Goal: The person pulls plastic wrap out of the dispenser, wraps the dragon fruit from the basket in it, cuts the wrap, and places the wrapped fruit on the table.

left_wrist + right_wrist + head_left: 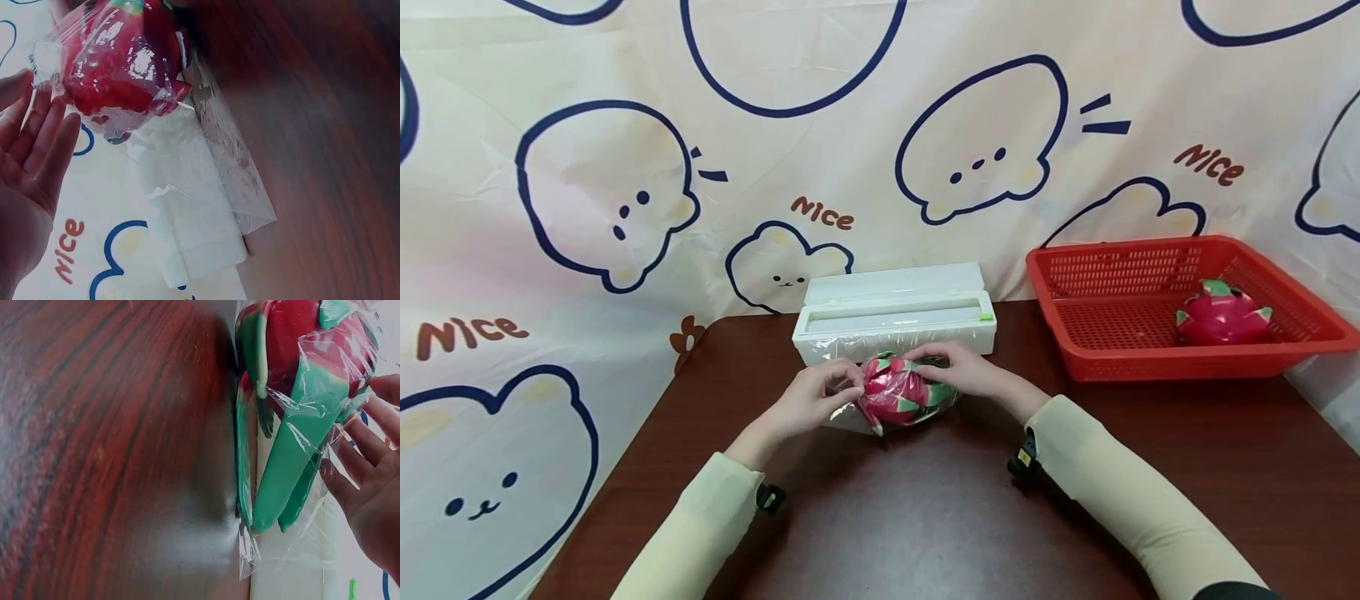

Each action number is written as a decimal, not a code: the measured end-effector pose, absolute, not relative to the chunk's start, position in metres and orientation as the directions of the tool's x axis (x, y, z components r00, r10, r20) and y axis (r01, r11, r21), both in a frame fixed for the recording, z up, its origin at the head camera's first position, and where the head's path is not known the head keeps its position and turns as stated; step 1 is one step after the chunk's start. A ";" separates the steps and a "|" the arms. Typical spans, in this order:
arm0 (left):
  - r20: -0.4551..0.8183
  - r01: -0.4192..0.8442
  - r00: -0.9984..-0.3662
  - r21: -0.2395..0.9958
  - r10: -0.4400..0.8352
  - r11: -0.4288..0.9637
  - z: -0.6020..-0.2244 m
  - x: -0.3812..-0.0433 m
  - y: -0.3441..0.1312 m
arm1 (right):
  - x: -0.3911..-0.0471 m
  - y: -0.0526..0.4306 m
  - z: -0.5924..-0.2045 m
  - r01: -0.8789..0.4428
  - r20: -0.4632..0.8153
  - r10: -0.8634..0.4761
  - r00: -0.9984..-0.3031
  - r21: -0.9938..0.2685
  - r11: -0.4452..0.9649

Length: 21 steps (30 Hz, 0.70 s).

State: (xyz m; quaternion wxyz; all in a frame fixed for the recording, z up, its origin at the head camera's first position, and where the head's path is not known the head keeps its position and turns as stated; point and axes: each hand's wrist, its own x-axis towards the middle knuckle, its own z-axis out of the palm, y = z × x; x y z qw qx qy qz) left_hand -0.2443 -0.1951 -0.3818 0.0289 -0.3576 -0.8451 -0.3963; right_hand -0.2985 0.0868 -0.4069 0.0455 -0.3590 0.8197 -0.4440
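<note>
A dark pink dragon fruit [895, 390] with green-tipped scales sits on the table in front of a white box, with clear cling film [140, 62] drawn over it. At its left side, my left hand [822, 393] pinches the film between thumb and forefinger, the other fingers fairly straight. My right hand [958, 368] is at the fruit's upper right, its thumb and fingertips gripping the film there. Long green leaves [300, 450] at the fruit's right end show through the film. A loose flap of film [234, 150] spreads beside the fruit on the tabletop.
The white cling film box [895, 321] stands behind the fruit with its lid raised, a roll inside and a green tab at right. A red plastic basket [1150, 367] at the back right contains another dragon fruit [1223, 317]. A patterned cloth [865, 150] hangs behind the brown table [895, 517].
</note>
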 end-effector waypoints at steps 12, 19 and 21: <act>0.348 0.558 -0.811 0.703 0.471 0.441 -0.387 -0.270 -0.192 | -0.310 0.083 -0.413 -0.520 0.222 -0.610 -0.761 -0.772 0.367; 0.287 0.487 -0.853 0.737 0.436 0.468 -0.388 -0.284 -0.193 | -0.313 0.078 -0.413 -0.536 0.246 -0.588 -0.771 -0.749 0.390; 0.257 0.448 -0.871 0.767 0.419 0.460 -0.385 -0.284 -0.194 | -0.314 0.076 -0.413 -0.542 0.248 -0.583 -0.773 -0.736 0.405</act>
